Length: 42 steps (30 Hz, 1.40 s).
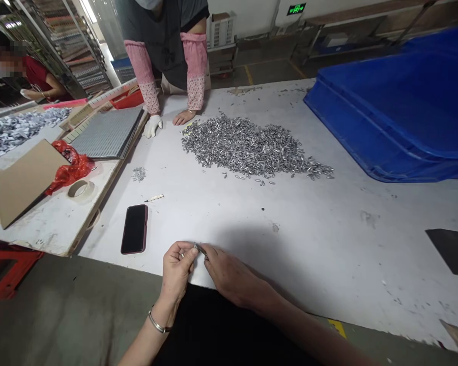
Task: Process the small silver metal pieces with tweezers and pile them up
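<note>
Near the table's front edge, my left hand (178, 262) pinches a small silver metal piece (196, 245) between thumb and forefinger. My right hand (231, 272) meets it from the right, closed on a thin dark metal tool (201, 250) whose tip touches or nearly touches that piece; its kind is too small to tell. Ahead lies a broad heap of small, spindle-shaped silver pieces (248, 145). A far smaller pile of silver bits (139, 174) sits to the left, with a small pointed tool with a pale handle (153, 197) below it.
A phone (134, 229) lies left of my hands. Large blue tubs (366, 127) stand at the right. Across the table a co-worker's gloved hand (153, 126) and bare hand (183, 117) rest. The left table holds tape (81, 190) and cardboard (30, 178).
</note>
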Tool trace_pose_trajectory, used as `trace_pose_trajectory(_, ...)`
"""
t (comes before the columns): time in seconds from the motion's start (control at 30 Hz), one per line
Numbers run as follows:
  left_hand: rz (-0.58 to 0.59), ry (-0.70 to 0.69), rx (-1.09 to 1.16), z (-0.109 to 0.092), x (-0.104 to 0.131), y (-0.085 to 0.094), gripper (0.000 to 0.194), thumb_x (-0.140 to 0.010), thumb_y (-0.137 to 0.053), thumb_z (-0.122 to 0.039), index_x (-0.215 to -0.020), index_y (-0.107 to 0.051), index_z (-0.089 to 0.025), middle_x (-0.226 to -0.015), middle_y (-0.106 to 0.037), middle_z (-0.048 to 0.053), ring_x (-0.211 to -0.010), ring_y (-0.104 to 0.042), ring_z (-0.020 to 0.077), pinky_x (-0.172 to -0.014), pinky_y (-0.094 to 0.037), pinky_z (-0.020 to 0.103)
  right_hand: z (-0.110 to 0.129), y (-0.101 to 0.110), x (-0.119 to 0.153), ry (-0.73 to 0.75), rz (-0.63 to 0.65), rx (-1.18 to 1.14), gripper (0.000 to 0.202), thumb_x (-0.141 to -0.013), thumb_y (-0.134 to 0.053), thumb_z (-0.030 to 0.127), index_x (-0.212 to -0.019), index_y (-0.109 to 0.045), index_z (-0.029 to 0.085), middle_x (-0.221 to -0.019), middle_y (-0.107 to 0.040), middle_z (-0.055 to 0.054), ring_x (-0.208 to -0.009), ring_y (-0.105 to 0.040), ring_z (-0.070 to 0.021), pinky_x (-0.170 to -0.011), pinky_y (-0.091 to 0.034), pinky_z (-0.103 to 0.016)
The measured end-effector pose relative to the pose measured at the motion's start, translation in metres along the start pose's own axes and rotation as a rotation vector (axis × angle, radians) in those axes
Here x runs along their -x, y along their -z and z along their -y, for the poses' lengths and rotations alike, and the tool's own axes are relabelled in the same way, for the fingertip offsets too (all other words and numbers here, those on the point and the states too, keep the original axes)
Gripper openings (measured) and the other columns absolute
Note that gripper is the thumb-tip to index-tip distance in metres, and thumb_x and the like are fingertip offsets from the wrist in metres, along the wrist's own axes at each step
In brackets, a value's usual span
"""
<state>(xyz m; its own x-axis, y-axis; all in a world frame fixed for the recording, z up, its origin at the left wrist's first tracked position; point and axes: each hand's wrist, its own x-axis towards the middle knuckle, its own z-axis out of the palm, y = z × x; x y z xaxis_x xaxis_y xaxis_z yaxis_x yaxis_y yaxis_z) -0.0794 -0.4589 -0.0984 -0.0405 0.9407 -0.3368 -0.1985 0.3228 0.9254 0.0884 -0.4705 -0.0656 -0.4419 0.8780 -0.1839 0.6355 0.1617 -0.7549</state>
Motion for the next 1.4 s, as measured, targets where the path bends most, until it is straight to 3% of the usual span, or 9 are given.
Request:
trace_pose_trajectory(0.27,0.023,-0.041,-0.210,0.000,0.003,0.003,0.032,-0.078,-0.079,-0.045,-0.082,-0.063,-0.017,-0.060,-0.050,-0.006,-0.050,-0.039,0.0063,-0.048,-0.031,0.020,-0.008,-0.007,0.002,0.007,0.002,0.079,0.041,-0.098,-0.036,0.013,-0.137,-0.050,0.011,-0.126,-0.063,-0.018,-0.113,-0.059,-0.0246,-0.099,-0.044,-0.038)
trace_pose_trajectory(0.5,0.049,-0.002,-0.205,-0.002,0.002,0.003,0.034,-0.078,-0.079,-0.046,-0.079,-0.060,-0.018,-0.057,-0.046,-0.008,-0.046,-0.035,0.0054,-0.045,-0.026,0.020,-0.001,-0.004,0.006,-0.038,0.053,0.070,0.029,-0.100,-0.032,0.013,-0.114,-0.057,0.014,-0.107,-0.065,-0.014,-0.090,-0.061,-0.0212,-0.084,-0.047,-0.033)
trace_pose_trajectory(0.67,0.088,0.012,-0.217,-0.007,0.003,0.001,0.033,-0.081,-0.075,-0.048,-0.082,-0.060,-0.018,-0.060,-0.051,-0.006,-0.048,-0.037,0.0067,-0.047,-0.029,0.021,0.005,-0.005,0.004,-0.090,0.004,0.028,0.024,-0.100,-0.031,0.012,-0.102,-0.055,0.017,-0.099,-0.066,-0.012,-0.083,-0.060,-0.0207,-0.077,-0.046,-0.032)
trace_pose_trajectory(0.83,0.176,-0.132,-0.382,-0.015,0.009,-0.001,0.033,-0.090,-0.065,-0.049,-0.078,-0.066,-0.018,-0.074,-0.066,0.003,-0.066,-0.052,0.0136,-0.064,-0.042,0.025,0.008,-0.011,0.001,-0.143,-0.015,0.020,0.021,-0.104,-0.031,0.021,-0.100,-0.051,0.019,-0.091,-0.066,-0.009,-0.076,-0.060,-0.0196,-0.070,-0.041,-0.030)
trace_pose_trajectory(0.97,0.172,-0.135,-0.416,-0.014,0.002,0.002,0.031,-0.090,-0.064,-0.048,-0.079,-0.067,-0.018,-0.072,-0.065,0.002,-0.066,-0.052,0.0146,-0.064,-0.041,0.026,0.004,-0.010,-0.001,-0.171,-0.018,0.003,0.020,-0.105,-0.032,0.023,-0.101,-0.051,0.019,-0.094,-0.067,-0.010,-0.080,-0.063,-0.0211,-0.069,-0.040,-0.030)
trace_pose_trajectory(1.1,0.137,-0.141,-0.466,-0.010,-0.021,0.015,0.034,-0.088,-0.065,-0.049,-0.073,-0.065,-0.018,-0.066,-0.060,0.000,-0.063,-0.050,0.0137,-0.064,-0.040,0.025,-0.009,-0.002,-0.005,-0.192,-0.111,-0.138,0.017,-0.104,-0.035,0.026,-0.108,-0.050,0.019,-0.098,-0.068,-0.009,-0.091,-0.066,-0.0225,-0.078,-0.044,-0.032)
trace_pose_trajectory(1.23,0.041,-0.176,-0.457,-0.010,-0.039,0.028,0.032,-0.085,-0.066,-0.048,-0.075,-0.066,-0.017,-0.066,-0.062,0.001,-0.063,-0.050,0.0137,-0.064,-0.039,0.025,-0.024,0.008,-0.006,-0.236,-0.179,-0.237,0.018,-0.101,-0.037,0.031,-0.106,-0.051,0.021,-0.091,-0.064,-0.005,-0.084,-0.064,-0.0222,-0.079,-0.047,-0.036)
trace_pose_trajectory(1.4,0.027,-0.242,-0.649,-0.011,-0.052,0.030,0.023,-0.085,-0.067,-0.040,-0.084,-0.071,-0.017,-0.067,-0.059,-0.001,-0.064,-0.050,0.0140,-0.066,-0.040,0.026,-0.033,0.009,-0.006,-0.335,-0.186,-0.719,0.027,-0.093,-0.048,0.039,-0.111,-0.052,0.019,-0.077,-0.051,0.001,-0.071,-0.056,-0.0177,-0.066,-0.048,-0.033)
